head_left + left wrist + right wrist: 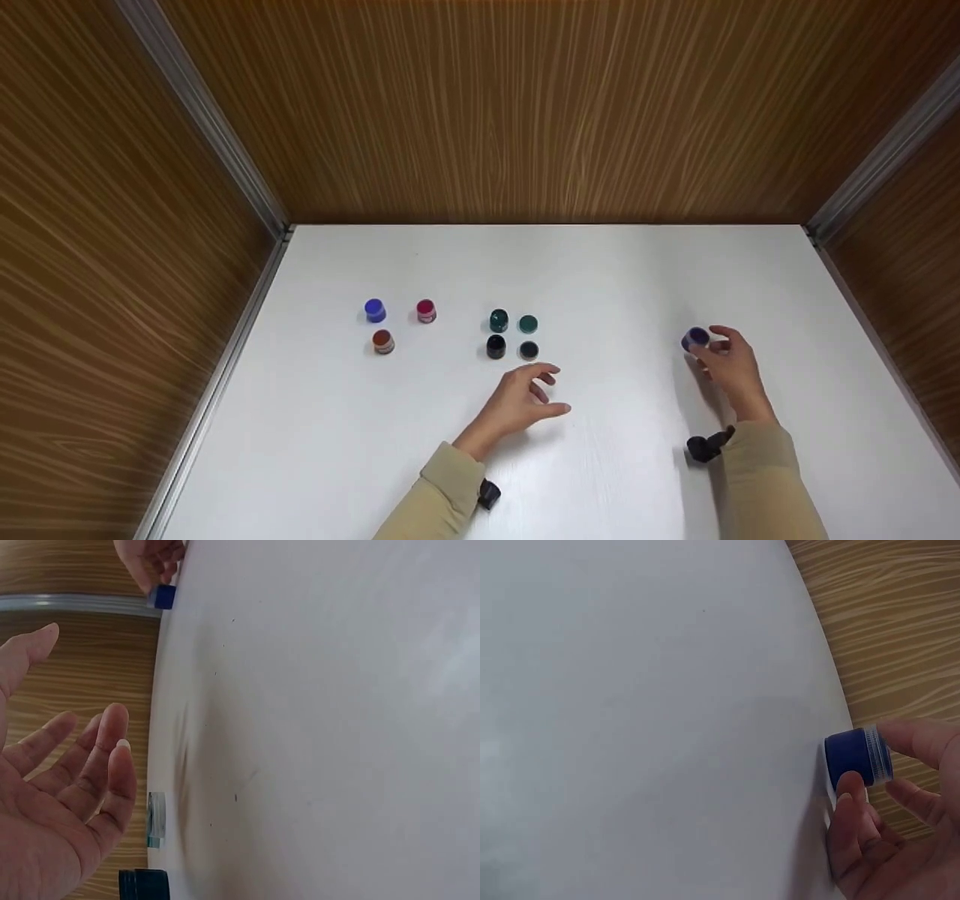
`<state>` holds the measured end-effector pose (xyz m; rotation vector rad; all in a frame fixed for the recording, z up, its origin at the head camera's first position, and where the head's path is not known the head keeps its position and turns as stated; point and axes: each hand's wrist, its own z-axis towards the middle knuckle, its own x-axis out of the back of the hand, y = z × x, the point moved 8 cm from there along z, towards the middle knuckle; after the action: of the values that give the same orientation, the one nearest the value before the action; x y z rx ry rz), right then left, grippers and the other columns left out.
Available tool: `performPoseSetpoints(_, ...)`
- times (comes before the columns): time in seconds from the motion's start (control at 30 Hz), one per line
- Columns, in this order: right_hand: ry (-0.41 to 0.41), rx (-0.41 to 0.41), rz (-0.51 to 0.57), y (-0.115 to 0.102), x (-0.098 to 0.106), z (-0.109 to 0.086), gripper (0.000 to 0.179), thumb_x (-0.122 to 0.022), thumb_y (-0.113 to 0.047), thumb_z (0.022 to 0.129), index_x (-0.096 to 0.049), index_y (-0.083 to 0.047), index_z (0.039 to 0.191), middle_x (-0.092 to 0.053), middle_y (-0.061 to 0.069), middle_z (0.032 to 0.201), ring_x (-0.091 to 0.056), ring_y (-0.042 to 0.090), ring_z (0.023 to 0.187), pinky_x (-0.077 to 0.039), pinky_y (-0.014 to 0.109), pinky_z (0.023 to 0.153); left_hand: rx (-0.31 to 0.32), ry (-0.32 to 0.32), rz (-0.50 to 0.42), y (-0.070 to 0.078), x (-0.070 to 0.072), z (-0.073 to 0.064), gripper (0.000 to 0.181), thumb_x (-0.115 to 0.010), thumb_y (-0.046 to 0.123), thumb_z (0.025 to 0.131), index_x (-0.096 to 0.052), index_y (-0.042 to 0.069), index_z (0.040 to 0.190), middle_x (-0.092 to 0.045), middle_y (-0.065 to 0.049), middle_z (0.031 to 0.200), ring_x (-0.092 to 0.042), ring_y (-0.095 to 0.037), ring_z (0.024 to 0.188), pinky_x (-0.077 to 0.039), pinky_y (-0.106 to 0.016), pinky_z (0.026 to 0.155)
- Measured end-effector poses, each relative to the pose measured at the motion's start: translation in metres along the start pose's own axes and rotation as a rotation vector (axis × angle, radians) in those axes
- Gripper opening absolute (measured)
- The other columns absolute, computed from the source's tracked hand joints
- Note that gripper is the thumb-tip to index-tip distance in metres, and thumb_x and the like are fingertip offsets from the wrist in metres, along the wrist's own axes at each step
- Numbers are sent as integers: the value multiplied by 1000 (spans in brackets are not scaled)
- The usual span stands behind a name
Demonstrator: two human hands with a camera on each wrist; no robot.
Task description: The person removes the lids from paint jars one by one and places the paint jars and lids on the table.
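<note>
My right hand (pixel 729 367) pinches a small dark blue paint jar (pixel 848 753) between thumb and fingers at the right of the table. A clear ribbed cap shows on its upper end in the right wrist view. The jar is close to the tabletop; whether it touches, I cannot tell. My left hand (pixel 517 401) hovers over the middle with fingers spread, holding nothing. Just beyond it are a black jar (pixel 496 346), a green jar (pixel 499 321), a dark round lid (pixel 529 350) and a green round lid (pixel 528 324).
Farther left on the white table (pixel 315 435) stand a blue jar (pixel 375 310), a red jar (pixel 426 311) and an orange-brown jar (pixel 383 342). Wood-grain panels (pixel 525 112) enclose the back and both sides. A black wrist device (pixel 705 448) juts from the right sleeve.
</note>
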<state>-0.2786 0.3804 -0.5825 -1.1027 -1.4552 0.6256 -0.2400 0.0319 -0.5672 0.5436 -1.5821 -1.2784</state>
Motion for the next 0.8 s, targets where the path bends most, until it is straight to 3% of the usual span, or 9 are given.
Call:
performPoseSetpoints(0.27, -30, 5, -36, -1, -3, 3, 64, -60, -24, 99, -30, 6, 147, -44, 25, 127, -59, 18, 88, -53, 25, 72, 17, -1, 15, -1, -2, -1, 59, -82, 27, 81, -59, 5, 130, -65, -10, 113, -63, -11, 81, -50, -22, 71)
performPoseSetpoints(0.8, -48, -1, -120, -9, -10, -3, 60, -56, -31, 100, -36, 7, 142, -49, 27, 127, -59, 31, 102, -52, 26, 76, 37, 13, 6, -6, 3, -3, 56, -82, 24, 81, -59, 3, 129, -64, -11, 113, -64, -14, 81, -50, -21, 68)
